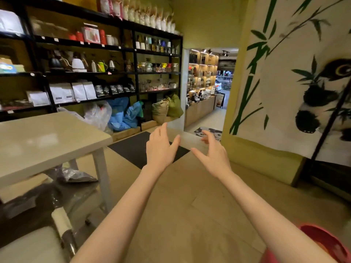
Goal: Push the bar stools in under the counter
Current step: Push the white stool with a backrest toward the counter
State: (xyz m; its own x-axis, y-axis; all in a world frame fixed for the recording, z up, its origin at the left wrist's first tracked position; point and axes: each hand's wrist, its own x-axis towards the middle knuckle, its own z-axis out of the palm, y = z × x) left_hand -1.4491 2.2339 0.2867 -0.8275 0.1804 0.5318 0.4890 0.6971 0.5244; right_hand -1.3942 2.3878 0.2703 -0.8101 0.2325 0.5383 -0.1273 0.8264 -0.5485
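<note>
A: Item, left hand point(160, 149) and right hand point(214, 156): both spread, holding nothing, raised over bare floor.

B: Bar stools, counter?

A: No stool in sight; a counter point(201, 109) shows far beyond the fingertips, through the doorway.

B: Hazard?

A: White table point(47, 141) corner just left of the left hand; likely bump in passing.
</note>
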